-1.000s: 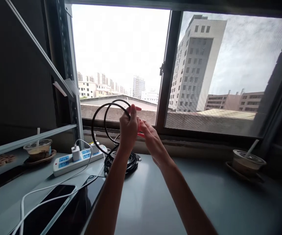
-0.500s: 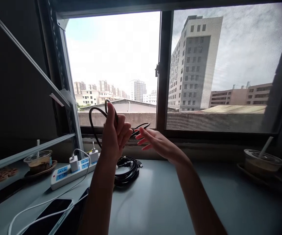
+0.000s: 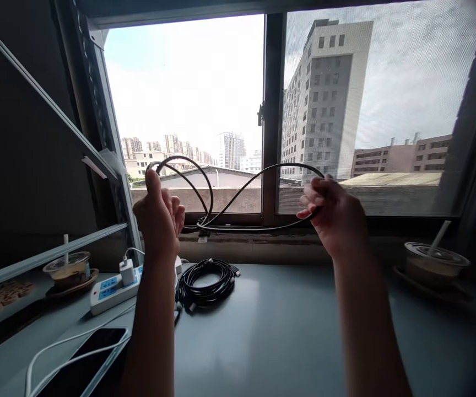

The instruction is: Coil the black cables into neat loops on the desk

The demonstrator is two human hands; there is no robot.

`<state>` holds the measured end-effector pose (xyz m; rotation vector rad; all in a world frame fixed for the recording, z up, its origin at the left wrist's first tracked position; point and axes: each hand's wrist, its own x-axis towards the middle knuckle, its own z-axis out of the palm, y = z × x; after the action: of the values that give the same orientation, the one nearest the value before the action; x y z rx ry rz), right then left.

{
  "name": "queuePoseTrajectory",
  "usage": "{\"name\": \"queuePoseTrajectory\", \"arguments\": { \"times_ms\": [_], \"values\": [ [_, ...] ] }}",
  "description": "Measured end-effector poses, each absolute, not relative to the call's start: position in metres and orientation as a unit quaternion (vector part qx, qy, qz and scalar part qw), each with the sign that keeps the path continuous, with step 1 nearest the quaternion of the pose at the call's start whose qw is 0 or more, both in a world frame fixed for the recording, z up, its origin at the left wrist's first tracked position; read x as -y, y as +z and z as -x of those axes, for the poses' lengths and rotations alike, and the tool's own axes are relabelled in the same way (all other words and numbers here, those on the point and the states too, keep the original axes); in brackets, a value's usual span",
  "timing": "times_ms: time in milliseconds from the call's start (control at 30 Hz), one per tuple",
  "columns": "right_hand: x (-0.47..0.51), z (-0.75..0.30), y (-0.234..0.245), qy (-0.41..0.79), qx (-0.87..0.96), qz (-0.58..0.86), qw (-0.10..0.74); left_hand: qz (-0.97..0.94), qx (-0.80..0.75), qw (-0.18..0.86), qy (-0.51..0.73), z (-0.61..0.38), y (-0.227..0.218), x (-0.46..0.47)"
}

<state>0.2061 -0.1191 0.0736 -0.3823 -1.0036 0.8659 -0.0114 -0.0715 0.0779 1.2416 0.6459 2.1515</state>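
Observation:
A looped black cable (image 3: 258, 227) hangs in the air between my two hands, in front of the window. On the left, my left hand (image 3: 158, 212) is closed around one set of loops, thumb up. My right hand (image 3: 332, 207) pinches the far end of a wide loop on the right. Where the strands cross near the middle, a small connector (image 3: 203, 237) dangles below. Beneath the held cable, a coil of black cables (image 3: 207, 284) with several plugs lies on the grey table (image 3: 258, 331).
A white power strip (image 3: 114, 295) with a charger (image 3: 126, 272) stands at left. A phone (image 3: 91, 355) with a white cable (image 3: 48, 353) lies in front. Lidded cups with straws stand left (image 3: 68, 271) and right (image 3: 434, 264). A metal frame (image 3: 114, 143) rises at left.
My hands have moved apart, the left to the left and the right to the right and up. My right hand has closed on the cable, and its loops have spread between both hands.

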Motion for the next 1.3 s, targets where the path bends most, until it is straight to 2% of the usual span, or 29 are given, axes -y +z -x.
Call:
{"name": "queuePoseTrajectory", "arguments": {
  "times_ms": [167,333,500,667,967,1167,1300],
  "values": [
    [0.133,-0.238,0.074,0.418,0.496,0.207,0.732,-0.430,-0.251,0.258,0.828,0.023,0.081,0.067],
    [0.144,-0.248,0.073,0.353,0.472,0.305,0.748,-0.462,-0.255,0.250,0.812,0.030,0.079,0.062],
    [0.147,-0.240,0.071,0.280,0.480,0.314,0.769,-0.501,-0.382,0.161,0.760,0.037,0.072,0.059],
    [0.145,-0.237,0.072,0.197,0.451,0.286,0.822,-0.472,-0.294,0.215,0.803,0.031,0.075,0.063],
    [0.122,-0.199,0.066,0.247,0.551,0.405,0.686,-0.556,-0.256,0.258,0.747,0.002,0.076,0.070],
    [0.115,-0.179,0.058,0.311,0.632,0.412,0.577,-0.607,-0.256,0.295,0.692,-0.025,0.074,0.085],
    [0.122,-0.173,0.061,0.347,0.648,0.377,0.563,-0.645,-0.253,0.310,0.651,-0.044,0.068,0.093]
  ]
}}
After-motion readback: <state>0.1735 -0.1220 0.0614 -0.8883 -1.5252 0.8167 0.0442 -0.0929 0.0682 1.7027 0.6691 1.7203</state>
